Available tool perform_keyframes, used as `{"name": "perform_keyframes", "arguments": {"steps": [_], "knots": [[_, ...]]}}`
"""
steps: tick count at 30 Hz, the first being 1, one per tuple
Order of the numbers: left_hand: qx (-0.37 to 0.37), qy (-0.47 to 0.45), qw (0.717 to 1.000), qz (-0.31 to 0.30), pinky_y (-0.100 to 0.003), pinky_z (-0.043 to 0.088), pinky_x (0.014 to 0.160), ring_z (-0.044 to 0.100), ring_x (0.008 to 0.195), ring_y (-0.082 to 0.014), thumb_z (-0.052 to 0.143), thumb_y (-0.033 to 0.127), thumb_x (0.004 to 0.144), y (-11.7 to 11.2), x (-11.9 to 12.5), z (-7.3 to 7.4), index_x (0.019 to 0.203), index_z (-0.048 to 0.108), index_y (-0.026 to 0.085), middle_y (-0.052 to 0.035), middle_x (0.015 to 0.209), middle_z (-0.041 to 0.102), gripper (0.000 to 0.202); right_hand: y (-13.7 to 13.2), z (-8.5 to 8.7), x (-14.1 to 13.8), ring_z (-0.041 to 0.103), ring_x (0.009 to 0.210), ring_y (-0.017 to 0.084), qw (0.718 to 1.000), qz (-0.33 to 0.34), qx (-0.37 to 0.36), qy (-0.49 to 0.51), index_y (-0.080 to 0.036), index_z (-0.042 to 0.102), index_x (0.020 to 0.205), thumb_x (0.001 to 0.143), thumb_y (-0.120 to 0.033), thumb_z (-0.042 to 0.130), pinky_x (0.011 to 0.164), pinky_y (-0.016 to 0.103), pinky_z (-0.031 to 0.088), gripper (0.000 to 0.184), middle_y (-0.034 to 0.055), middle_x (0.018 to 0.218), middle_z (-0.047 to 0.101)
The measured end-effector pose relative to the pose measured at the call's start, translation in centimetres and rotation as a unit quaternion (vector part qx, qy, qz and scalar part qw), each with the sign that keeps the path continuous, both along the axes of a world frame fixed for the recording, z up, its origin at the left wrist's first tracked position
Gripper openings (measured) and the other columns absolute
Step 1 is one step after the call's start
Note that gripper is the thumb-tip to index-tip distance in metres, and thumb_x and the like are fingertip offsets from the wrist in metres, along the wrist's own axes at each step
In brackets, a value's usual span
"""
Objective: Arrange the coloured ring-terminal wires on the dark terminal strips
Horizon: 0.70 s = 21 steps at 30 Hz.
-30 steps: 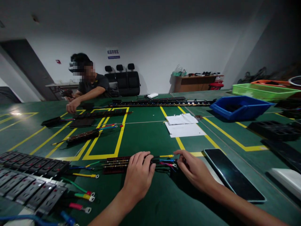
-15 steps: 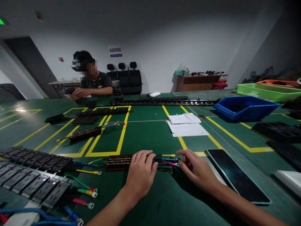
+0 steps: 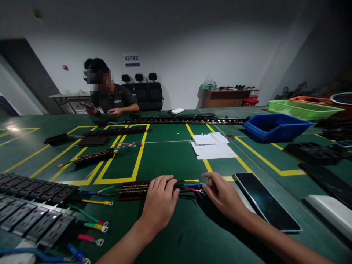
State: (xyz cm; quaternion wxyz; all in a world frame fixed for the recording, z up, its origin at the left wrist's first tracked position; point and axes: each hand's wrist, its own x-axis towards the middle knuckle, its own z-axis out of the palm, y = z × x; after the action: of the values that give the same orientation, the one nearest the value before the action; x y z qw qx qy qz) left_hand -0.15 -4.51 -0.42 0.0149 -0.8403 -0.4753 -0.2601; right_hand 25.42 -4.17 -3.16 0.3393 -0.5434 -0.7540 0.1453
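Note:
A dark reddish-brown strip with brass bars (image 3: 133, 190) lies in front of me, wires coming out of both ends. Over its right part my left hand (image 3: 161, 196) is closed, the thumb along the near side. Yellow, blue and red wires with metal lugs stretch rightward from under it. My right hand (image 3: 221, 194) is at the wire ends, index finger and thumb curled around the tip of the blue wire (image 3: 192, 184). The lug of that wire is mostly hidden by the fingers. A red wire (image 3: 194, 189) with a ring lug lies just below.
Left are rows of black socket modules (image 3: 35, 216) with lugged wires. Right are a phone (image 3: 266, 200), a white box (image 3: 330, 209) and a blue bin (image 3: 275, 127). Paper sheets (image 3: 214, 150) and another wired strip (image 3: 93, 157) lie beyond. A co-worker (image 3: 112, 99) sits across the table.
The view has turned slightly right, shifting everything left. Both hands keep their places at the strip and wires. Across the table, the co-worker's hands have moved apart.

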Motion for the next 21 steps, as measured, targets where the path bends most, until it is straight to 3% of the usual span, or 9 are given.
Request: {"name": "perform_keyframes", "arguments": {"steps": [4,11,17,21], "knots": [[0.001,0.002,1.0,0.0,-0.053,0.049,0.101,0.06,0.118,-0.0289,0.051,0.024,0.102,0.04,-0.05,-0.1,0.121,0.063,0.019,-0.0105,0.125,0.067,0.024,-0.26,0.3,-0.05,0.057,0.068,0.017,0.999,0.001,0.051,0.003,-0.02,0.057,0.115,0.097,-0.029,0.052,0.062,0.029,0.044,0.021,0.0029,0.086,0.056],[0.002,0.004,1.0,-0.001,-0.052,0.049,0.101,0.06,0.118,-0.0283,0.05,0.025,0.102,0.14,-0.02,-0.24,0.122,0.063,0.019,-0.0099,0.125,0.067,0.025,-0.43,0.7,-0.01,0.055,0.065,0.015,0.996,-0.017,0.085,0.009,-0.02,0.06,0.109,0.099,-0.03,0.05,0.059,0.028,0.043,0.017,0.0026,0.085,0.054],[0.004,0.002,1.0,-0.001,-0.052,0.049,0.101,0.061,0.117,-0.0284,0.048,0.027,0.103,0.06,-0.06,0.01,0.121,0.064,0.02,-0.0098,0.124,0.068,0.025,-0.96,0.82,-0.13,0.053,0.063,0.014,0.993,0.016,0.111,-0.029,-0.021,0.064,0.105,0.099,-0.025,0.049,0.059,0.028,0.042,0.017,0.0038,0.087,0.056],[0.009,0.004,1.0,-0.002,-0.052,0.05,0.1,0.062,0.117,-0.0281,0.047,0.026,0.103,0.11,-0.1,0.07,0.121,0.064,0.02,-0.0097,0.124,0.068,0.025,-1.03,0.81,-0.13,0.053,0.064,0.014,0.992,0.001,0.125,-0.012,-0.02,0.063,0.11,0.098,-0.024,0.05,0.06,0.028,0.043,0.018,0.0036,0.085,0.056]]}}
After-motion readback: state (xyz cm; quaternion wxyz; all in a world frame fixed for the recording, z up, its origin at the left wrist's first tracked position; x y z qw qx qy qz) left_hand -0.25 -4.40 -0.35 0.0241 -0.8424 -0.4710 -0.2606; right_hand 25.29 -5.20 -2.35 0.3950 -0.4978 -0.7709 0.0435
